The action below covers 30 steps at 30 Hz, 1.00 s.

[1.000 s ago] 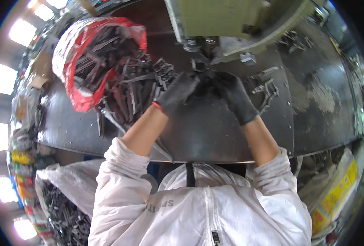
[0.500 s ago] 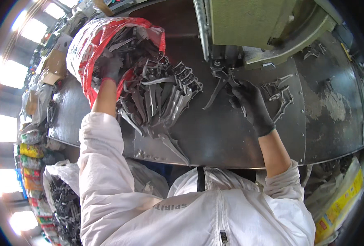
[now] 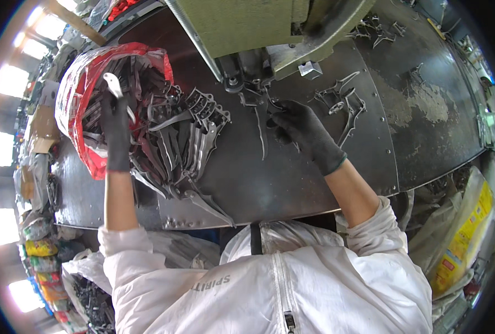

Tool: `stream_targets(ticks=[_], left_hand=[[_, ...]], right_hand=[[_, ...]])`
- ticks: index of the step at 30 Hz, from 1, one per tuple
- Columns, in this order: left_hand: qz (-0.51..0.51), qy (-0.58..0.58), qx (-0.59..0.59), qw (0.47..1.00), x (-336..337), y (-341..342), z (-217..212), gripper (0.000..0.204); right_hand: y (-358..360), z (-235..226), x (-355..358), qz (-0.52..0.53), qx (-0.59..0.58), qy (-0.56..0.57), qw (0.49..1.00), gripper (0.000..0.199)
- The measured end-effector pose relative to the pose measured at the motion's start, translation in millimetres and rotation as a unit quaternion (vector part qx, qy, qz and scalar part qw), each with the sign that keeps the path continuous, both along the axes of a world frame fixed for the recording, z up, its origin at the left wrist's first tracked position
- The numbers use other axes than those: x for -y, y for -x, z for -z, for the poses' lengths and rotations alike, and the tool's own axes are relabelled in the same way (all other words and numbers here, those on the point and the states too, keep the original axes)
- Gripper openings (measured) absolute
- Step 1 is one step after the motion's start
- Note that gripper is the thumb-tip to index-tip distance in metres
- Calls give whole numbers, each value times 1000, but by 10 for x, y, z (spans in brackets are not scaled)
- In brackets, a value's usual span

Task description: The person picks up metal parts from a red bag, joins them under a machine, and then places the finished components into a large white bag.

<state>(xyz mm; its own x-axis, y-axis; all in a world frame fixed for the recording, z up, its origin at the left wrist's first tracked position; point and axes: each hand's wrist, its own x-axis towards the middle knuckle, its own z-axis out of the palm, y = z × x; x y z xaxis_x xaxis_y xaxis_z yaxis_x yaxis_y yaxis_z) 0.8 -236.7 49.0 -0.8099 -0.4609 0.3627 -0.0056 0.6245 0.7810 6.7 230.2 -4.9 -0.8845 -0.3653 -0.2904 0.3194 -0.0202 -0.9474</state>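
My left hand (image 3: 115,131), in a dark glove, is closed on a pale metal handle part (image 3: 112,84) above the mouth of a red-and-white plastic bag (image 3: 82,119). The bag is full of similar grey handle parts. My right hand (image 3: 304,133), also gloved, grips a hinged metal handle assembly (image 3: 261,119) under the green machine's tooling (image 3: 250,75). One long arm of that assembly points toward me; the fingertips partly hide the other. Between my hands lies a heap of handle assemblies (image 3: 189,142), spilling from the bag toward the table's near edge.
The green machine head (image 3: 247,25) overhangs the dark metal table (image 3: 247,183). Right of my right hand lie loose handle assemblies (image 3: 345,103) and a small metal block (image 3: 310,69). More parts (image 3: 375,28) sit at the far right. Sacks (image 3: 462,234) stand below the table.
My left hand has come up out of the bag's contents with a pale handle part. My right hand keeps its grip under the machine. The whole view has shifted, with the table further left.
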Motion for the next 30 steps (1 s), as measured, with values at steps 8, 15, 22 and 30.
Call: stream_targets(ticks=[8, 15, 22, 30], left_hand=[[374, -63, 119, 918, -1824, -794, -42, 46], [359, 57, 124, 923, -2276, -611, 487, 34], [339, -178, 169, 908, -2335, -433, 596, 30], [299, -273, 227, 886, -2354, -449, 278, 40]], right_hand=[[-150, 20, 297, 55, 28, 137, 989, 24], [543, -355, -491, -63, -465, -495, 732, 35], [1715, 180, -1793, -188, -454, -580, 650, 37], [737, -459, -632, -117, -241, -343, 900, 26]])
